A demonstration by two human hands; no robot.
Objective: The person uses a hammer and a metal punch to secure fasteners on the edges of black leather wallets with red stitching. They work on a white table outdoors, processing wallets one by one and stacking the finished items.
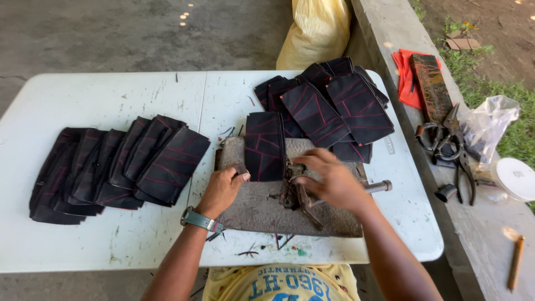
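A white folding desk [111,100] fills the view, scuffed and littered with thread scraps. On its left lies a fanned row of black stitched pieces [120,167] with red seam lines; a second heap of the same pieces [329,103] is piled at the far right. Between them, near the front edge, sits a grey work pad [262,209] — and that is where the action is. One black piece [265,146] lies upright on the pad's far side. The left hand [221,190] pins its lower left corner, fingers pinched on the edge. The right hand [333,181] is curled over the piece's right edge above a clump of dark straps [298,198]; its grip looks clenched, though on what I cannot tell. A metal-handled tool [379,187] pokes out beside that wrist. By the look of it, the edge of this piece is being worked — the next move calls for holding it flat and steady. Scissors and pliers [454,147] wait on the concrete ledge [384,33].
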